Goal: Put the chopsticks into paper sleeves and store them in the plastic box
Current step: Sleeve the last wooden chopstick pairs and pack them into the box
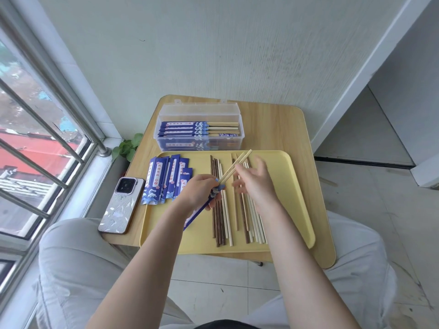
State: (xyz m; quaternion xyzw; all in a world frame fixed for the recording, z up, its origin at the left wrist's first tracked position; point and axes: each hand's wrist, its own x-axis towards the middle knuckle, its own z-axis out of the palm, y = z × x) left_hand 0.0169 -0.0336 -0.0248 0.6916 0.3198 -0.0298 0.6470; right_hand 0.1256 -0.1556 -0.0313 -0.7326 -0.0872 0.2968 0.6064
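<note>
Left hand (198,189) — sleeve (202,208), chopsticks (235,167) inside

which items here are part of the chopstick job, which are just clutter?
Job: left hand gripping sleeve with pale pair; right hand; loose chopsticks; empty sleeves; plastic box; tray.
Clutter: phone; plant.

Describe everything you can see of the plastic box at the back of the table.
The plastic box is a clear, frosted-looking rectangular container standing upright on the wooden table, just behind the yellow tray. Its hinged lid is swung open and stands up at the back, with two small latch tabs on its top edge. Inside lie several sleeved chopsticks, stacked flat lengthwise, blue sleeves to the left and bare pale ends to the right. Neither hand touches it.
</note>
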